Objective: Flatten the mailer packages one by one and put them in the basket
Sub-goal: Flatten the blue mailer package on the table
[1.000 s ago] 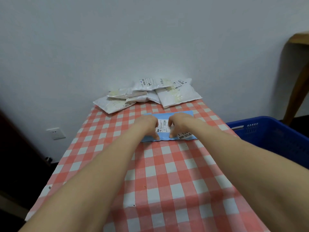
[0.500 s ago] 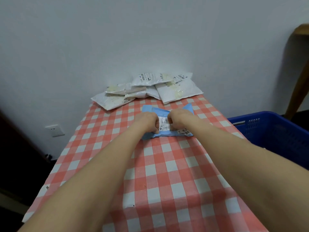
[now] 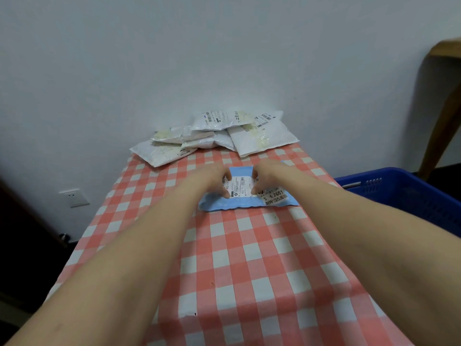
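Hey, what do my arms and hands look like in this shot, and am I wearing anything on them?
The left forearm and right forearm are bare to the frame's edge, with no sleeves in sight. The left hand and right hand wear no gloves, and no watch, bracelet or ring shows on the wrists or the visible fingers.

One view here, worn on the head, looking forward and down the length of the checked table point(image 3: 249, 258). Wide lens (forearms loom large toward the lower corners). Further off, mid-frame, left hand point(image 3: 214, 179) and right hand point(image 3: 268, 177) meet on the blue mailer point(image 3: 239, 206); the blue basket point(image 3: 399, 191) is clipped at the right edge.
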A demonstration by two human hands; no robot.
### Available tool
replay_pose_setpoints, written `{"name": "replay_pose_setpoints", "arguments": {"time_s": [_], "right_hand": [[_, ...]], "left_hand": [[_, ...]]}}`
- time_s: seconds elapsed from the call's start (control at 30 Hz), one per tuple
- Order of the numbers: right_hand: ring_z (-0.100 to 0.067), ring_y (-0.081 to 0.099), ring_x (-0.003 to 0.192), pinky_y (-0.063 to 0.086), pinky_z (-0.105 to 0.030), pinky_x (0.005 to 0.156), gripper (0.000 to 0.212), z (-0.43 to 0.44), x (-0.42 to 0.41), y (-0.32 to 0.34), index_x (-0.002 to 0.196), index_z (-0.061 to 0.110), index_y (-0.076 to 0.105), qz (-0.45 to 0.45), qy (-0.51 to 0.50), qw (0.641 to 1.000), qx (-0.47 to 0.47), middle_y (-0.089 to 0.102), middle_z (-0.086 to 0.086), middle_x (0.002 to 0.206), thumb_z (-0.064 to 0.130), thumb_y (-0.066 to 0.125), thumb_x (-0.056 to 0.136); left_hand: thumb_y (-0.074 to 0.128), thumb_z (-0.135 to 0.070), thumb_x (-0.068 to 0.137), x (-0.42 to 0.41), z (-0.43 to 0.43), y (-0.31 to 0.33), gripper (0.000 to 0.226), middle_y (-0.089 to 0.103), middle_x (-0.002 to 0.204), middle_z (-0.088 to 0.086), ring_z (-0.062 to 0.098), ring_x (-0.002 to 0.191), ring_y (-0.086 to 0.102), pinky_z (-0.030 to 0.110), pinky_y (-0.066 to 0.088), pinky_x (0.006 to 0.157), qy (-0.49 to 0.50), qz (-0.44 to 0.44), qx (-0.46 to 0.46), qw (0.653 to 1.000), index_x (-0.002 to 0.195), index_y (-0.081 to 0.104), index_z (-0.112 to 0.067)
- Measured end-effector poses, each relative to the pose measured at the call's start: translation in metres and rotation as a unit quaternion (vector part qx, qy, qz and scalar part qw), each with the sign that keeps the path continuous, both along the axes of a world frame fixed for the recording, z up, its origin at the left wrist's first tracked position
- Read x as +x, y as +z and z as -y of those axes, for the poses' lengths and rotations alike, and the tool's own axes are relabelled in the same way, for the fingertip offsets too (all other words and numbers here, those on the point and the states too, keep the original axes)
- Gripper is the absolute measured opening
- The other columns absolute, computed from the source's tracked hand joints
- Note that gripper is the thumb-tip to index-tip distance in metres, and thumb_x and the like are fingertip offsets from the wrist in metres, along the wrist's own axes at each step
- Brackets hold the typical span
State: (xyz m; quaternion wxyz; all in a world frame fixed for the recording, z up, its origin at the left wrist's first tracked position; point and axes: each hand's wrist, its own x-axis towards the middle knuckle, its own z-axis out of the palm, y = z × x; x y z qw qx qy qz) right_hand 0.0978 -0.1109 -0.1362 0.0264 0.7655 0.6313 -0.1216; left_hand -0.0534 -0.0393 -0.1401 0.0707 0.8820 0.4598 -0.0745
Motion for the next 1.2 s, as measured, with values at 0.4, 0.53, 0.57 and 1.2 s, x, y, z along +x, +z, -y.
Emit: {"name": "replay_pose_setpoints", "arguments": {"time_s": [0.4,0.53,0.57,1.2], "right_hand": [[-0.022,0.061,0.106,0.044,-0.030,0.080,0.042,-0.010,-0.003,0.000,0.121,0.016,0.058,0.054,0.019,0.998,-0.015,0.064,-0.003,0.116,0.034,0.068,0.086],[-0.023,0.058,0.109,0.041,-0.030,0.079,0.038,-0.007,-0.003,0.002,0.120,0.015,0.060,0.038,0.019,0.999,-0.011,0.063,-0.004,0.117,0.032,0.067,0.087],[-0.023,0.059,0.109,0.044,-0.030,0.080,0.040,-0.005,-0.001,0.002,0.121,0.014,0.061,0.021,0.015,1.000,-0.013,0.063,-0.004,0.119,0.032,0.068,0.087],[-0.024,0.059,0.109,0.051,-0.036,0.091,0.045,-0.026,0.006,-0.007,0.123,0.016,0.059,0.008,-0.018,0.999,0.025,0.062,-0.004,0.121,0.035,0.072,0.084]], "left_hand": [[0.077,-0.031,0.078,0.010,0.002,0.000,0.046,0.063,0.116,0.001,0.022,0.105,0.058,0.029,0.042,0.076,-0.004,-0.024,0.053,0.998,0.119,0.059,-0.018],[0.075,-0.032,0.080,0.010,0.005,0.003,0.038,0.065,0.109,0.001,0.021,0.098,0.060,0.031,0.046,0.076,-0.015,-0.026,0.067,0.997,0.113,0.064,-0.017],[0.074,-0.033,0.080,0.010,0.005,0.004,0.037,0.065,0.109,0.000,0.020,0.096,0.059,0.030,0.045,0.075,-0.017,-0.025,0.059,0.998,0.112,0.063,-0.018],[0.073,-0.029,0.082,0.026,-0.014,-0.003,0.047,0.060,0.125,0.001,0.021,0.113,0.055,0.029,0.042,0.083,0.006,0.004,0.052,0.999,0.125,0.056,-0.020]]}}
